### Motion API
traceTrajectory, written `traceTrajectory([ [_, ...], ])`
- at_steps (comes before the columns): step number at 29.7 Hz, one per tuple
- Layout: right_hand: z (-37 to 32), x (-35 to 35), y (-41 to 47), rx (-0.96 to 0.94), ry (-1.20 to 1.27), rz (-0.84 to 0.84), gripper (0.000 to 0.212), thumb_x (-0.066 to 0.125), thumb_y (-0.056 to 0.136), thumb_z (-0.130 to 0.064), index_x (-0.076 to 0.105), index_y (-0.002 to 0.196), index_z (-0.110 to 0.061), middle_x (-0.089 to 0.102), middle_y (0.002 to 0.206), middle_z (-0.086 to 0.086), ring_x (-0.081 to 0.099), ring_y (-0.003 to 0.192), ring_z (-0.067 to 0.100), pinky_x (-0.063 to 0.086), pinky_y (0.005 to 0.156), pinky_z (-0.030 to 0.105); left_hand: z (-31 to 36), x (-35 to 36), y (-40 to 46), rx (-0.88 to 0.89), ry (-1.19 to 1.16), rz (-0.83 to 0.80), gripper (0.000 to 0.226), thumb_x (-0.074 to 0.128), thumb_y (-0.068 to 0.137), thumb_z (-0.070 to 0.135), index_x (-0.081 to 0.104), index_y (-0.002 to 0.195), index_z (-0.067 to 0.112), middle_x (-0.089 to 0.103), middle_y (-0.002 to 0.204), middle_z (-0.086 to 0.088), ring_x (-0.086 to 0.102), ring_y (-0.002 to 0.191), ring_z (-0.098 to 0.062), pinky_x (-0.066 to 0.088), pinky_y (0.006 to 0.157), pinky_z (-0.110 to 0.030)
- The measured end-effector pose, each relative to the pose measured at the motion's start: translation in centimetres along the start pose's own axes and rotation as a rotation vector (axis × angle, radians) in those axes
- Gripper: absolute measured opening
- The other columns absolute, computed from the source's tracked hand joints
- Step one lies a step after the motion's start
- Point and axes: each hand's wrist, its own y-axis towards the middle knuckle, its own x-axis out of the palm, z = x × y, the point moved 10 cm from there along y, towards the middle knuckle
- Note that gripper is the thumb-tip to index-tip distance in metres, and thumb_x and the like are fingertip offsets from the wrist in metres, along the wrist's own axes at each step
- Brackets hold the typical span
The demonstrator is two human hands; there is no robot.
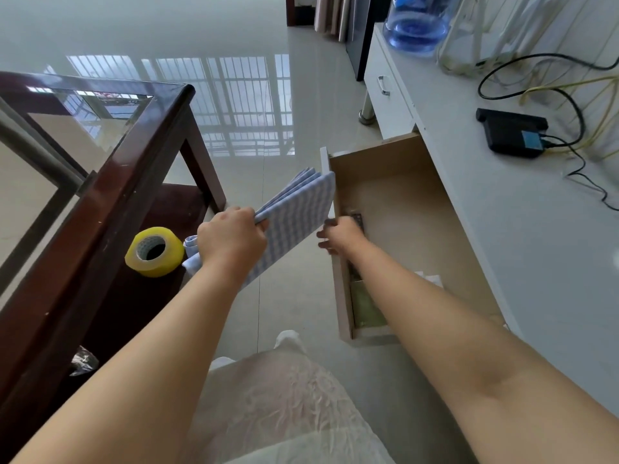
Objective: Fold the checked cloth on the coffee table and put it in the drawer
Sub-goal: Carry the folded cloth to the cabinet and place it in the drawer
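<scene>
Now, with the drawer (402, 209) standing open, bring the folded checked cloth (294, 222) over its front wall and lay it flat on the bare floor inside. At present the cloth hangs just outside that front wall. Your left hand (231, 239) pinches its folded edge; your right hand (338, 234) curls on the drawer's front wall.

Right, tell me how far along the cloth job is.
Done: the checked cloth is folded into a layered stack and off the coffee table, and the drawer stands open. In hand: the left hand grips the cloth at the drawer's front edge, while the right hand is at the drawer front. Left: lay the cloth inside, then presumably close the drawer.
</scene>
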Motion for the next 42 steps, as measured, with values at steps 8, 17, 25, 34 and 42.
traceTrajectory([
  [8,-0.6,-22.2,-5.0,-0.218,-1.025,0.700,0.044,0.042,0.093,-0.014,0.046,0.137,-0.013,0.032,0.154,0.009,0.022,0.144,0.029,0.015,0.116,0.046,5.0,-4.2,0.6,0.117,0.121,0.039,0.029,0.045,0.093,0.033,0.065,0.092,0.012,0.064,0.093,-0.009,0.058,0.084,-0.033,0.030,0.067,-0.034],
  [17,3.0,-24.4,-4.8,-0.102,-1.051,0.493,0.056,0.024,0.100,-0.033,0.009,0.152,-0.019,0.002,0.161,-0.001,0.001,0.148,0.018,0.003,0.119,0.045,10.9,0.7,2.4,-0.093,-0.459,-0.250,0.030,0.045,0.090,0.043,0.060,0.081,0.019,0.061,0.075,-0.005,0.059,0.074,-0.029,0.039,0.062,-0.031],
  [25,3.4,-24.9,-4.1,-0.118,-1.039,0.530,0.062,0.027,0.097,-0.041,0.007,0.153,-0.023,0.000,0.161,-0.004,-0.001,0.148,0.016,0.000,0.119,0.045,18.7,12.4,5.9,-0.400,-0.911,-0.480,0.041,0.050,0.094,0.040,0.063,0.112,0.006,0.065,0.098,-0.008,0.061,0.088,-0.025,0.042,0.073,-0.031],
  [34,3.2,-25.3,-3.9,-0.147,-0.976,0.570,0.063,0.037,0.092,-0.029,0.016,0.151,-0.025,0.008,0.161,-0.006,0.004,0.148,0.015,0.002,0.119,0.044,24.2,23.4,3.9,-0.408,-0.813,-0.752,0.039,0.038,0.100,0.012,0.042,0.138,0.002,0.050,0.135,-0.012,0.050,0.122,-0.031,0.042,0.097,-0.037],
  [42,3.5,-25.4,-3.9,-0.147,-0.975,0.579,0.066,0.039,0.089,-0.027,0.017,0.151,-0.024,0.009,0.161,-0.004,0.005,0.148,0.016,0.003,0.119,0.045,23.9,25.2,1.6,-0.271,-0.678,-0.878,0.037,0.053,0.087,0.002,0.050,0.124,-0.002,0.051,0.085,-0.006,0.049,0.072,-0.021,0.046,0.068,-0.029],
])
